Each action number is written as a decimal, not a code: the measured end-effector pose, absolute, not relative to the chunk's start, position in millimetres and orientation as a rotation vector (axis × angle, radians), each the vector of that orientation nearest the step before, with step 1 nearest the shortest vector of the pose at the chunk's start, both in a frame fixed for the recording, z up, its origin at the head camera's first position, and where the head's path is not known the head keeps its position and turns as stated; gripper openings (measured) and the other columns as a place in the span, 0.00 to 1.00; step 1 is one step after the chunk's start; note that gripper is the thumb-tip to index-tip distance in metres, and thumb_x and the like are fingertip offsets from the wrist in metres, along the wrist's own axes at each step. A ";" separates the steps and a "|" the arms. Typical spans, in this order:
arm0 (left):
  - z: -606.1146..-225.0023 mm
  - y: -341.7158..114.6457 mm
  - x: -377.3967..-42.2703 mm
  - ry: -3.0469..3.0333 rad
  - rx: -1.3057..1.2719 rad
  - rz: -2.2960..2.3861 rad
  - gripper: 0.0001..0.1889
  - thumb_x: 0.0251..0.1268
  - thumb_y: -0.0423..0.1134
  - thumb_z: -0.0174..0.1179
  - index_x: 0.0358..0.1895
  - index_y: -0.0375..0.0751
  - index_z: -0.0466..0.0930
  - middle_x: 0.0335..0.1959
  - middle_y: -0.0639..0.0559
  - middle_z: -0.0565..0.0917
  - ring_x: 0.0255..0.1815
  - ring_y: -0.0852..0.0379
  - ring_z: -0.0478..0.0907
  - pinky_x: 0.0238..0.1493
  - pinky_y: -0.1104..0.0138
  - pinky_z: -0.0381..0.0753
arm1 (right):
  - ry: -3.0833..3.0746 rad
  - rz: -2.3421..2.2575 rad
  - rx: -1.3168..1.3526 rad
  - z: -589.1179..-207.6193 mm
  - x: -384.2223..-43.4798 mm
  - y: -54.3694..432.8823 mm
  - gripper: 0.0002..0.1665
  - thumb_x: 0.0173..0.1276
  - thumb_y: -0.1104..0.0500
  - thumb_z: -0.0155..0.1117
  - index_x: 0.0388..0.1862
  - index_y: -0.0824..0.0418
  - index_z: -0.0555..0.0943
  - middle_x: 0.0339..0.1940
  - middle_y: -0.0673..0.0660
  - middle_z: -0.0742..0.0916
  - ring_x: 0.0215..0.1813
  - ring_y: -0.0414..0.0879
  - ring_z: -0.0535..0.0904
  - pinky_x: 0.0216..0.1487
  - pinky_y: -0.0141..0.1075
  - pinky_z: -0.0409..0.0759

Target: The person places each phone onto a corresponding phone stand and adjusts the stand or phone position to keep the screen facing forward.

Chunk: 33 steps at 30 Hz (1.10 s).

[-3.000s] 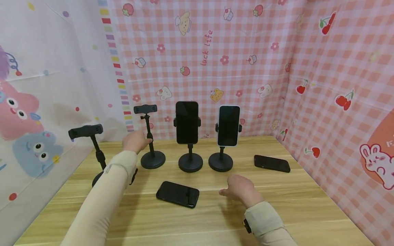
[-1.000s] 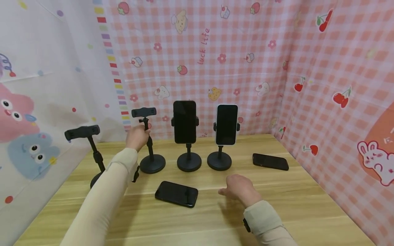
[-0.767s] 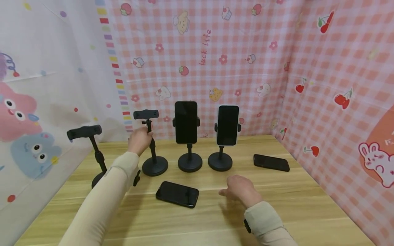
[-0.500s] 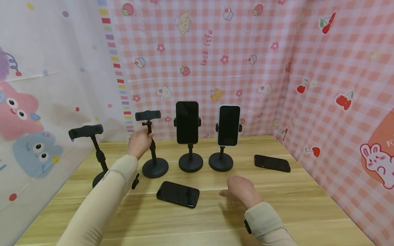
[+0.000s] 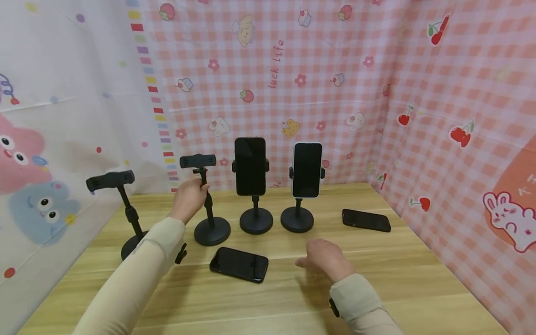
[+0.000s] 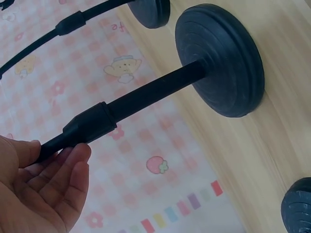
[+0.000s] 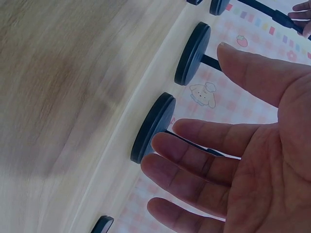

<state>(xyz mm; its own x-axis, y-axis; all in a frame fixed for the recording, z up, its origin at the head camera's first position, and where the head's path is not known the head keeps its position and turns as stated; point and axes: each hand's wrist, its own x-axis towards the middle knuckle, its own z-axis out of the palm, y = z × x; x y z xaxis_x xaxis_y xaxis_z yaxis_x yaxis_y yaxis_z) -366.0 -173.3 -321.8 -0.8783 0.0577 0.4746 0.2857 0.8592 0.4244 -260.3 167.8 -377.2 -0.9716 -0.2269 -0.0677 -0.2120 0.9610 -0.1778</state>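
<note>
My left hand [image 5: 189,199] pinches the upper pole of a black phone stand [image 5: 211,231], which has a round base and a bare clamp on top. In the left wrist view, thumb and fingers close round the thin pole [image 6: 53,147], just past the thicker collar. My right hand [image 5: 325,258] hovers low over the table with relaxed fingers and holds nothing; its palm shows in the right wrist view. Between the hands lies a black phone [image 5: 239,264], flat on the table.
Two more stands at the back bear a black phone [image 5: 250,166] and a white-edged phone [image 5: 307,170]. A bare stand [image 5: 131,215] is at the left, partly behind my left sleeve. Another phone [image 5: 366,220] lies at the right. Patterned cloth hangs round the wooden table [image 5: 268,309].
My left hand has moved higher on the stand's pole. The stand has come a little nearer to me and to the right along the table. My right hand has stayed in place.
</note>
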 end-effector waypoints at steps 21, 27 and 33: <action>-326.1 -174.4 -363.3 -2.584 -0.241 -0.719 0.15 0.75 0.39 0.55 0.30 0.34 0.81 0.21 0.45 0.78 0.20 0.50 0.70 0.24 0.61 0.67 | 3.012 -0.250 -0.329 -377.8 -262.1 165.3 0.21 0.65 0.45 0.70 0.33 0.64 0.81 0.32 0.57 0.83 0.34 0.50 0.79 0.41 0.49 0.80; -329.9 -180.3 -358.3 -2.622 -0.251 -0.732 0.13 0.74 0.39 0.56 0.41 0.31 0.84 0.34 0.39 0.84 0.28 0.46 0.77 0.31 0.56 0.75 | 3.001 -0.245 -0.312 -377.4 -261.9 164.4 0.21 0.65 0.45 0.70 0.34 0.64 0.82 0.33 0.58 0.84 0.35 0.50 0.78 0.41 0.49 0.80; -330.8 -185.8 -355.3 -2.658 -0.243 -0.730 0.15 0.74 0.42 0.56 0.45 0.30 0.83 0.39 0.37 0.84 0.34 0.43 0.81 0.36 0.52 0.79 | 3.002 -0.236 -0.312 -377.3 -261.7 163.6 0.21 0.65 0.45 0.70 0.33 0.63 0.81 0.33 0.58 0.84 0.35 0.50 0.79 0.41 0.49 0.80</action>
<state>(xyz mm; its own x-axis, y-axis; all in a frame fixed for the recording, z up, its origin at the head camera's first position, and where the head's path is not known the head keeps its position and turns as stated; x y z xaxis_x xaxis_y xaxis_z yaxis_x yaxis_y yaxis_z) -355.3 -185.8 -330.8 -0.9160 0.0664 0.3958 0.2592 0.8508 0.4571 -261.7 163.6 -377.3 -0.9723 -0.2127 -0.0971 -0.1949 0.9667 -0.1658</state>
